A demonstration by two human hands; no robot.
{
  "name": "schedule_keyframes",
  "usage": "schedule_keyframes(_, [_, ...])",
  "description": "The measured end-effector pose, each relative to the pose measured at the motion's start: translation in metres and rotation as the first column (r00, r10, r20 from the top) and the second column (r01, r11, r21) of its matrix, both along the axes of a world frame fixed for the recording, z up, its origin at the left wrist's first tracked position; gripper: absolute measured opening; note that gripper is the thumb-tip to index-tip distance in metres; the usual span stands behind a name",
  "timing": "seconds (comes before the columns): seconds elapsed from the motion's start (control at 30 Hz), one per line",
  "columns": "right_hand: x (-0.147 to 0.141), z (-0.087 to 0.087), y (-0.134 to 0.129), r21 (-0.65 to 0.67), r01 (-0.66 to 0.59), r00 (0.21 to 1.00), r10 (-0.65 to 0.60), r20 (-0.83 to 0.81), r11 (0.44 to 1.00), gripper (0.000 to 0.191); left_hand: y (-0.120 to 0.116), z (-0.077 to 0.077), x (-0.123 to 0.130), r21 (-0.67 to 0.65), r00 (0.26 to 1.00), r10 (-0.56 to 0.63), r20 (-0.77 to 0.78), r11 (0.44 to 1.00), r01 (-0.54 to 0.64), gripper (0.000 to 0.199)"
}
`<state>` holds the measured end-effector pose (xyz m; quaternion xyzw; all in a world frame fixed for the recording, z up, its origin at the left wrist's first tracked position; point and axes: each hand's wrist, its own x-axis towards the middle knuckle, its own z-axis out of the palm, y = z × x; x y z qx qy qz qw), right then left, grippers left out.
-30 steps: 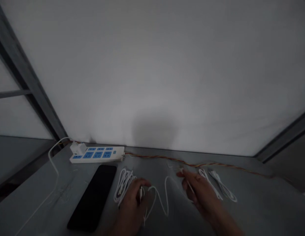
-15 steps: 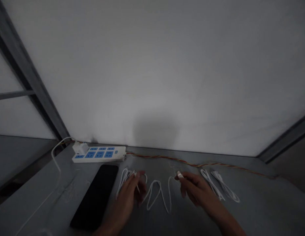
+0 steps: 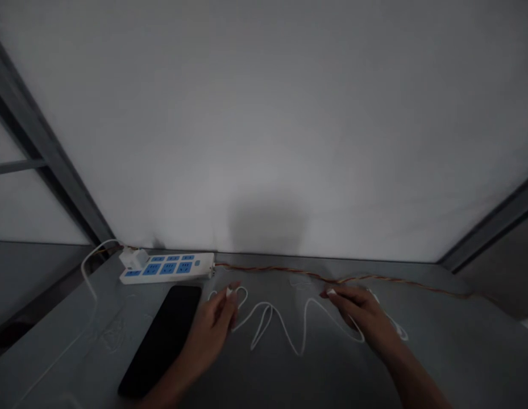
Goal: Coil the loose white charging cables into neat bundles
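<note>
Left hand [image 3: 212, 329] pinches a white cable [image 3: 267, 321] between thumb and fingertips; right hand [image 3: 360, 315] fingers close on a white plug [image 3: 331, 292]. Black phone [image 3: 161, 341] lies just beside, on a grey table [image 3: 255, 378].

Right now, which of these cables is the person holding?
The white cable zigzagging between the left hand and right hand; the twisted orange wire along the back and the white charger cable touch neither.

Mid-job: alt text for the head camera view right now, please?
The left hand and right hand each pinch a small white connector of a white cable zigzagging across a grey table. A black smartphone lies beside the left hand, below a blue-and-white power strip.
</note>
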<state>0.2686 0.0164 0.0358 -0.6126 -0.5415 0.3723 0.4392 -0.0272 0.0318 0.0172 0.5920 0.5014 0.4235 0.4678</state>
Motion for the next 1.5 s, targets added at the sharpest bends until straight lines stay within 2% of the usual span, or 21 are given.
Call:
schedule_keyframes(0.1, [-0.002,0.001,-0.003,-0.001,-0.063,0.998,0.063,-0.019,0.998,0.031,-0.003,0.000,0.000,0.028,0.997,-0.077,0.017,0.997,0.077,0.054])
schedule_keyframes(0.2, [-0.014,0.003,-0.005,-0.071,-0.196,0.978,0.191,-0.079,0.978,0.021,-0.005,0.003,0.000,0.052,0.978,-0.183,-0.099,0.981,0.189,0.044])
schedule_keyframes(0.27, [-0.021,0.003,-0.005,-0.049,-0.272,0.960,0.267,-0.079,0.961,0.015,-0.006,0.005,-0.001,0.088,0.965,-0.191,-0.178,0.974,0.209,0.036])
schedule_keyframes(0.37, [-0.024,0.001,-0.004,0.024,-0.335,0.942,0.334,0.026,0.942,0.012,-0.003,0.007,-0.003,0.168,0.952,-0.141,-0.270,0.967,0.191,0.027])
schedule_keyframes(0.57, [-0.019,-0.005,-0.001,0.017,-0.360,0.921,0.353,0.163,0.933,0.013,0.008,-0.001,-0.014,0.298,0.920,-0.133,-0.369,0.920,0.253,0.021])
schedule_keyframes(0.9, [-0.028,-0.005,0.000,-0.043,-0.427,0.871,0.424,0.248,0.903,0.017,0.008,-0.005,-0.014,0.381,0.861,-0.216,-0.461,0.828,0.412,0.033])
schedule_keyframes(1.2, [-0.029,-0.007,0.000,-0.041,-0.416,0.874,0.412,0.257,0.908,0.019,0.008,-0.004,-0.014,0.410,0.847,-0.183,-0.499,0.811,0.417,0.029])
schedule_keyframes(1.5, [-0.031,-0.002,-0.001,-0.062,-0.407,0.867,0.407,0.288,0.911,0.021,0.011,-0.015,-0.020,0.434,0.839,-0.116,-0.532,0.813,0.388,0.028])
